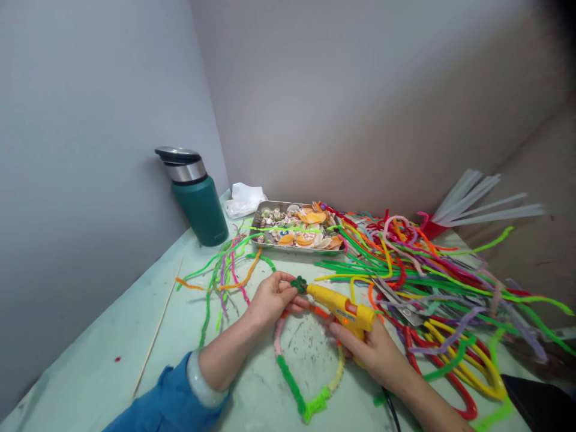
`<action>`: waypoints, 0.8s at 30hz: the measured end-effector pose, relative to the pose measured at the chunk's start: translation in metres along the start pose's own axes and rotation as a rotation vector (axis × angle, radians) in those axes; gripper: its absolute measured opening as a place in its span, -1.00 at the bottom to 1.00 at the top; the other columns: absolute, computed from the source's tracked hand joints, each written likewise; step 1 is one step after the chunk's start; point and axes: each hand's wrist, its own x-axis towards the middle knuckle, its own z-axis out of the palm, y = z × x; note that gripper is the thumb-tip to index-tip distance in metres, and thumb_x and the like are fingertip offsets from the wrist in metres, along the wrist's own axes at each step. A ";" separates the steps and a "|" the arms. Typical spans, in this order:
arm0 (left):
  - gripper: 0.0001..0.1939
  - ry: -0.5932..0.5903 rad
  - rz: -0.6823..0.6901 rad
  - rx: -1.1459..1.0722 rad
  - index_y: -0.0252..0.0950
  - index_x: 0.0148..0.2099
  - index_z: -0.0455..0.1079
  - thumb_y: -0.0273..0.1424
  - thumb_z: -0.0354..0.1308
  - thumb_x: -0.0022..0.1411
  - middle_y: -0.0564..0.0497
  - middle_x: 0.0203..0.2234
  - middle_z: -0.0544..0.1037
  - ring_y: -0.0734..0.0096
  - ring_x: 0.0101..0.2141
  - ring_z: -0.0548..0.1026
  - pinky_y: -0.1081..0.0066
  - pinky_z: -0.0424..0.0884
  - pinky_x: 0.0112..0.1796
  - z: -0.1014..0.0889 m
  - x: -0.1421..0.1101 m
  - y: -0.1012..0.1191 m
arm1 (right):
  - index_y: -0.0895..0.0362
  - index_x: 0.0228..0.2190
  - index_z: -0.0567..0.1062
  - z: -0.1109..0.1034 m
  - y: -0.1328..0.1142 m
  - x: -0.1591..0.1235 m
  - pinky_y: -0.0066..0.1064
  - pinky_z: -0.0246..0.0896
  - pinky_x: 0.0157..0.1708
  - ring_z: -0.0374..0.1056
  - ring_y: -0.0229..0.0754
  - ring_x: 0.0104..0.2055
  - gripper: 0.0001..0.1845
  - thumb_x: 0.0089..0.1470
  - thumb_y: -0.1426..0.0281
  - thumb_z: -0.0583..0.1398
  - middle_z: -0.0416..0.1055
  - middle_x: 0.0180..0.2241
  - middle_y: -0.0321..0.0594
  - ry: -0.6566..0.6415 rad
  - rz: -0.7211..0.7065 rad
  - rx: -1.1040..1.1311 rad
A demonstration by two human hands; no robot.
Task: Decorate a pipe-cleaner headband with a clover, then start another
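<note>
My left hand (274, 298) is closed, pinching a small dark green flower shape (298, 284) between thumb and fingers. My right hand (366, 345) is wrapped round a yellow glue gun (335, 304). Its nozzle points left and meets the flower's right side, or comes very close; I cannot tell if they touch. Below both hands lies a loop of fuzzy pipe cleaners (290, 378) in pink, green, yellow and orange. My hands hide the top part of the loop.
Behind my hands a metal tray (297, 247) holds shells. A teal bottle (200, 207) stands at back left, near a thin stick (157, 330). Loose pipe cleaners (450, 288) pile up on the right, with scissors (398, 300) among them. Glue sticks (468, 195) rise from a red cup (432, 228).
</note>
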 end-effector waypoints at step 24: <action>-0.85 0.075 0.246 -0.006 -0.40 -0.33 0.38 -0.55 0.18 -0.05 -0.09 -0.33 0.55 0.40 -0.32 0.51 0.45 0.45 -0.27 -0.004 -0.001 0.002 | 0.19 -0.40 0.45 0.000 0.001 -0.002 -0.47 0.25 -0.54 0.30 -0.24 -0.53 -0.76 0.01 0.25 0.17 0.42 -0.50 -0.21 0.018 -0.044 0.008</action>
